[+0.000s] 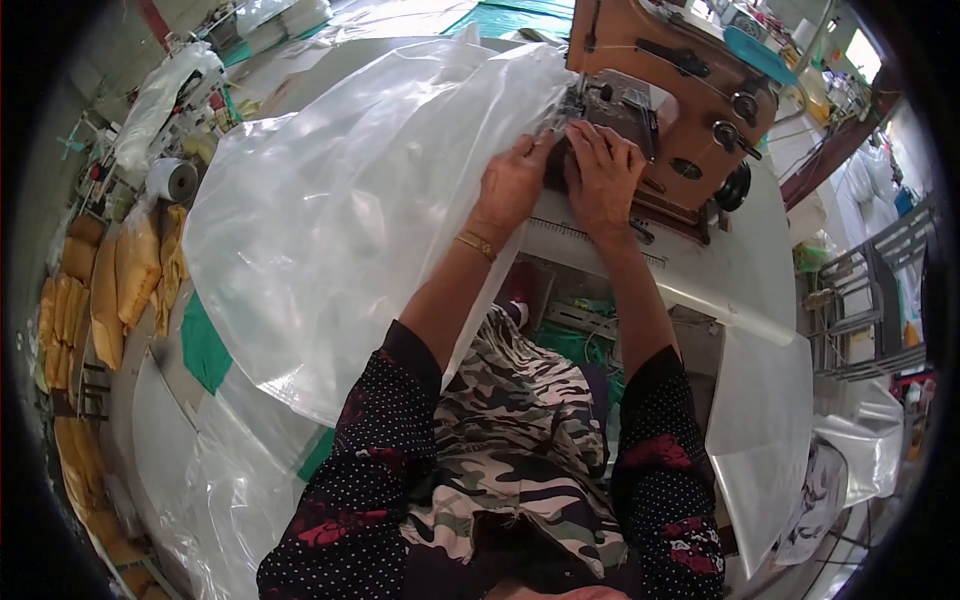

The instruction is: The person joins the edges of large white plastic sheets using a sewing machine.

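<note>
A large clear plastic sheet (pixel 320 210) spreads over the left of the work table and hangs down towards my lap. Its right edge runs up to the needle area of a brown sewing machine (pixel 670 60). My left hand (pixel 512 188) is closed on that edge, thumb and fingers together, just in front of the presser foot. Close beside it, my right hand (pixel 606 180) has its fingers bent and drawn together at the machine's needle end. Whatever lies under those fingertips is hidden.
A handwheel (pixel 733 187) sticks out at the machine's right. A blue tray (pixel 758 50) rests on top. More clear plastic (pixel 765 430) hangs off the table's right side. Yellow-orange bundles (pixel 137 262) and a roll (pixel 173 180) stand at left. A grey metal rack (pixel 870 300) is at right.
</note>
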`<state>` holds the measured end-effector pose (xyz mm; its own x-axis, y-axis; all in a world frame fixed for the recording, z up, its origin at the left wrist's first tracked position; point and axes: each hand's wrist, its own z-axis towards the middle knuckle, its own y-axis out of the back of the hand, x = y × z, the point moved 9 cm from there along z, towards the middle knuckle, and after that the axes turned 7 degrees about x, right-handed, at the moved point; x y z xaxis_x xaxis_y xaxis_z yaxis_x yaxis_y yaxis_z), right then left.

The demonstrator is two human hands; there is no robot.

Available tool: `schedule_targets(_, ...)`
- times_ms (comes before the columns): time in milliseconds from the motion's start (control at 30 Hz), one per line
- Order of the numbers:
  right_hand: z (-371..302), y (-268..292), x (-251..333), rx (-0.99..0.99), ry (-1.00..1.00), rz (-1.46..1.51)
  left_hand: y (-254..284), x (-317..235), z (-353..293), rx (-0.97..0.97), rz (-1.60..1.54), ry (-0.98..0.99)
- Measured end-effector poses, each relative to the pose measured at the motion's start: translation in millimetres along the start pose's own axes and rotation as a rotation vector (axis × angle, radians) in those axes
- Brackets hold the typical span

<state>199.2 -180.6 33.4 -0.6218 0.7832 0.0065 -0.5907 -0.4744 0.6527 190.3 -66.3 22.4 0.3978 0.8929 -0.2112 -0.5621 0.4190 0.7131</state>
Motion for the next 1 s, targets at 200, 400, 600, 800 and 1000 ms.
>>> schedule_targets(200, -10.0, 24.0, 6.3, 0.004, 0.055, 0.061, 8.2, 7.1, 17.8, -0.075, 0.069, -0.036)
schedule_targets(400, -81.0, 35.1, -41.0, 0.164, -0.215, -0.007, 6.1, 29.7, 36.7, -0.029, 0.102, -0.018)
schedule_targets(600, -99.8, 34.1, -69.0, 0.225, -0.356, 0.082, -0.7, 30.7, 61.9, 0.12, 0.135, -0.097)
schedule_targets(800, -97.9, 27.6, -64.5, 0.314, -0.39, 0.086, -13.2, 40.9, 73.4, 0.094, 0.123, -0.079)
schedule_targets(1000, -101.2, 27.6, -69.2, 0.316, -0.411, 0.049, -11.7, 57.2, 66.0, 0.001, 0.01, 0.047)
